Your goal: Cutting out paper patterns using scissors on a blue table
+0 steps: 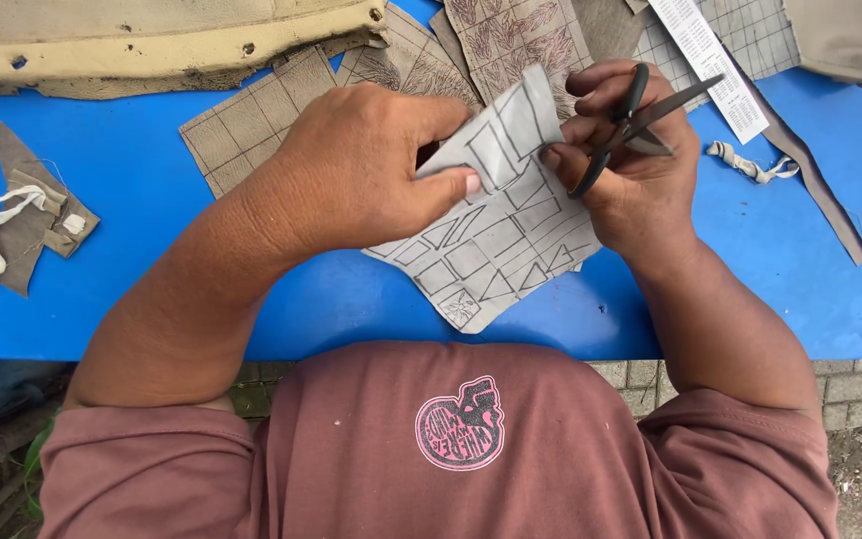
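Left hand (361,170) pinches patterned sheet (496,240); right hand (631,160) holds scissors (631,125).

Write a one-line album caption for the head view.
Left hand pinches a grey sheet drawn with shapes, right hand grips black scissors, over a blue table.

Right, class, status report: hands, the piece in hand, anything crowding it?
Left hand pinching patterned sheet. Right hand holding scissors, touching sheet. Other patterned pieces close behind on blue table.
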